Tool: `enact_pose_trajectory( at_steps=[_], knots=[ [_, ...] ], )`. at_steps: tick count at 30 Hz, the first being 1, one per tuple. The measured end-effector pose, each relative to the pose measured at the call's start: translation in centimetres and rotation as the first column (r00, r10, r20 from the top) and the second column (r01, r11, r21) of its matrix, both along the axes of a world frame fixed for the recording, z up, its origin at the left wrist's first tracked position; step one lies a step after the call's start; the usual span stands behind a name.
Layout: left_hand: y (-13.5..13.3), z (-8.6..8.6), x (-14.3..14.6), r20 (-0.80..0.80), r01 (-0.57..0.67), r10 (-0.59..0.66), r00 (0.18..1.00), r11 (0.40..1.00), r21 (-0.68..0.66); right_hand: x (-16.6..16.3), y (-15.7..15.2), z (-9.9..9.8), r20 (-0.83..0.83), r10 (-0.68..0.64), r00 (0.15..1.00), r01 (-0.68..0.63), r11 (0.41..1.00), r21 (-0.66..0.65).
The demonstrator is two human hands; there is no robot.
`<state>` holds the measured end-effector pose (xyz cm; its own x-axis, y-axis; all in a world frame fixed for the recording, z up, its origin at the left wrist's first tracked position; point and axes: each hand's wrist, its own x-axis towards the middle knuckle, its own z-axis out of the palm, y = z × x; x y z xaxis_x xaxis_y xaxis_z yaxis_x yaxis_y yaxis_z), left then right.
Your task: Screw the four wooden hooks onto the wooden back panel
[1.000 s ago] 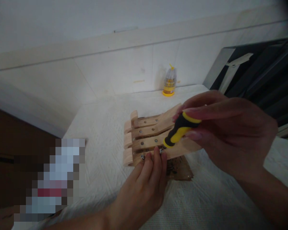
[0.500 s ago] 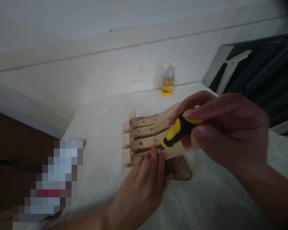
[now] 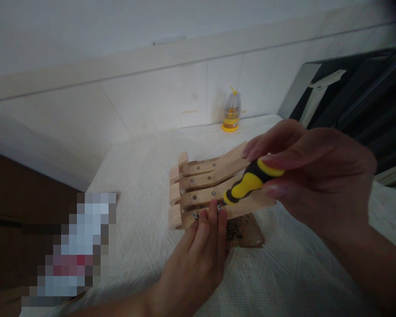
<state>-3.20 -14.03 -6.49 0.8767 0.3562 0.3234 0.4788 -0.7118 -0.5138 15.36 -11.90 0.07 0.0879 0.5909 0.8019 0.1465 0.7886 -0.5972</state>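
My right hand [image 3: 320, 176] grips a yellow and black screwdriver [image 3: 249, 182] near the end of its handle. The tool slants down to the left, its tip at a screw [image 3: 220, 207] in the nearest wooden slat [image 3: 240, 210]. Close by the tip, the fingers of my left hand [image 3: 201, 255] are held together and press on that slat. Another screw [image 3: 196, 215] sticks up left of these fingers. Several pale wooden slats with curled left ends lie side by side, joined by screws. Part of a brown printed piece [image 3: 246, 231] shows beneath them.
A clear and yellow screwdriver bit case [image 3: 231, 112] stands against the white wall [image 3: 158, 105]. White quilted cloth [image 3: 135, 198] covers the table. A blurred-out object [image 3: 79, 237] lies at the left edge, and a dark panel with a metal bracket [image 3: 317, 99] leans at the right.
My right fingers have shifted slightly up and right on the screwdriver, and its handle has turned to show more yellow. My left hand stays at nearly the same place on the slat.
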Motion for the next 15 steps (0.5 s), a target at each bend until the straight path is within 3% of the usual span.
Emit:
enact_pose_trajectory(
  at_steps=[3, 7, 12, 15],
  knots=[
    [-0.03, 0.04, 0.03, -0.021, -0.008, 0.007, 1.000, 1.000, -0.011, 0.14, -0.04, -0.07, -0.011, 0.048, 0.999, -0.048, 0.999, 0.001],
    [-0.11, 0.10, -0.01, -0.019, -0.006, 0.006, 1.000, 1.000, -0.022, 0.33, -0.40, -0.09, 0.051, 0.090, 0.995, -0.082, 0.985, -0.150],
    [-0.05, 0.13, 0.02, -0.014, -0.003, 0.003, 1.000, 1.000, -0.028, -0.24, -0.26, 0.03, -0.022, 0.031, 0.999, -0.032, 0.999, -0.037],
    [-0.05, 0.21, 0.04, -0.015, -0.005, 0.004, 1.000, 1.000, -0.026, -0.35, -0.29, 0.04, -0.058, 0.006, 0.998, -0.008, 0.999, -0.037]
  ],
)
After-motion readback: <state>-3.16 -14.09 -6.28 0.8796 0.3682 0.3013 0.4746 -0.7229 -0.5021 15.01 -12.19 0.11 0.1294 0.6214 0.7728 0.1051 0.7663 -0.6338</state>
